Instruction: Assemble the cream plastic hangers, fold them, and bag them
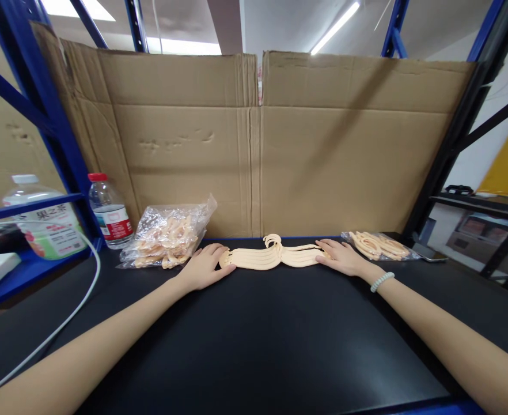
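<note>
through the head camera i see pale hangers (256,259) stacked on a black table (258,334), hooks pointing away from the person. the left hand (206,267) is wrapped over the left end of the hangers, thumb along the near edge; the right hand (342,259) grips the right end in much the same way. how hard either one presses, i cannot tell.

to do this well, i judge, both hands should press evenly from the two ends so the arms nest. on the right half a gap shows at the farthest arm, and the hooks fan slightly; i would ease that gap closed, keeping everything flat.

just left of the hangers is a clear bag (167,233) of similar pale pieces; just right of them, a flatter bag (379,246). farther left of the hangers stand a red-capped bottle (109,213), its red and white label too small for me to read, and a jug (49,222) whose label seems to say 果之茶. behind the hangers rises cardboard (185,161); i can make out no print there.
</note>
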Motion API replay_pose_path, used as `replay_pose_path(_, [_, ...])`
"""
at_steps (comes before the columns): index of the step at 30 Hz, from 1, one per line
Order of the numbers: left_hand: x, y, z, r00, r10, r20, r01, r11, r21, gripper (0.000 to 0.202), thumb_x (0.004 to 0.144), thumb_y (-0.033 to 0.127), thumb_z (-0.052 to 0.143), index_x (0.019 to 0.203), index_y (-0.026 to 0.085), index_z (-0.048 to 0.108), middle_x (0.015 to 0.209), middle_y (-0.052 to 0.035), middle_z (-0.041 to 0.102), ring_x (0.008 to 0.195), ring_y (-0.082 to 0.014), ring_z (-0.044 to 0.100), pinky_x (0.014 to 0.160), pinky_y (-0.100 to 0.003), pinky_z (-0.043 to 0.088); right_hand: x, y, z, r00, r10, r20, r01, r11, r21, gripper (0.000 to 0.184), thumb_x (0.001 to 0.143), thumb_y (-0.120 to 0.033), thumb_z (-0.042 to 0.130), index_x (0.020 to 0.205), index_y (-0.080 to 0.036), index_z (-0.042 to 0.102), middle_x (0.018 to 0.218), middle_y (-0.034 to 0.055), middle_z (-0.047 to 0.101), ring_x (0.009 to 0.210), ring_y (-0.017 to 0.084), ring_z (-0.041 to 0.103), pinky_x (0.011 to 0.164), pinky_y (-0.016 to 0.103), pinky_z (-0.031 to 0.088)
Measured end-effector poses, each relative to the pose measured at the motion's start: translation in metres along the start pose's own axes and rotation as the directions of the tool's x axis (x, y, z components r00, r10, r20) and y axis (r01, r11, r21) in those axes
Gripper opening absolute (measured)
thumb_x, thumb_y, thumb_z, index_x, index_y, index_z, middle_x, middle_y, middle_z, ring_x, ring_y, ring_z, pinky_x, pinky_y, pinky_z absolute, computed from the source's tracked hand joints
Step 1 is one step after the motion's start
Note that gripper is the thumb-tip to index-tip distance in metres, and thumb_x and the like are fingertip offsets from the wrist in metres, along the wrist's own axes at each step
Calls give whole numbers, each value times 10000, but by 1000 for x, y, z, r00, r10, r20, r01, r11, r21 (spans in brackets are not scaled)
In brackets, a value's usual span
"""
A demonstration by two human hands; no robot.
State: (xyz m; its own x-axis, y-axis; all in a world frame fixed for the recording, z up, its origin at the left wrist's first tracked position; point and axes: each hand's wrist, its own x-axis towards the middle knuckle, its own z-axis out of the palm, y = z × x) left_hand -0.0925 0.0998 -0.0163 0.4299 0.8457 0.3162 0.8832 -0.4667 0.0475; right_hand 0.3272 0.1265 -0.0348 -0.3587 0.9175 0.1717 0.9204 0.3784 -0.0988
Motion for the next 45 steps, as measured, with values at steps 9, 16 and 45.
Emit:
replay_pose_path(9, [0,-3,3,999,36,-14,-36,999,-16,679,896,613,354,1289,89,536,1284,-195,534,1154,-315,557,1026,-422,407,1,1,6,998,-14,-58,16,999,44,636,968,-589,208,1405,-187,436,1456,161,411,1329,354,375,1076,597,259])
replay_pose_path(16, [2,-4,4,1000,19,-19,-20,999,-35,668,878,632,374,1260,115,557,1243,-177,545,1113,-319,572,994,-435,426,7,3,5,991,-33,-126,42,997,65,498,991,-456,235,1238,-157,547,1225,157,548,1166,280,516,998,447,389])
replay_pose_path(45, [5,-5,6,997,18,-75,-25,996,-88,649,851,650,404,1205,143,604,1215,-163,580,1081,-318,594,988,-448,433,-20,40,-56,975,-102,196,65,981,184,990,576,-583,787,1444,-298,408,1434,55,470,1282,348,457,1072,446,383])
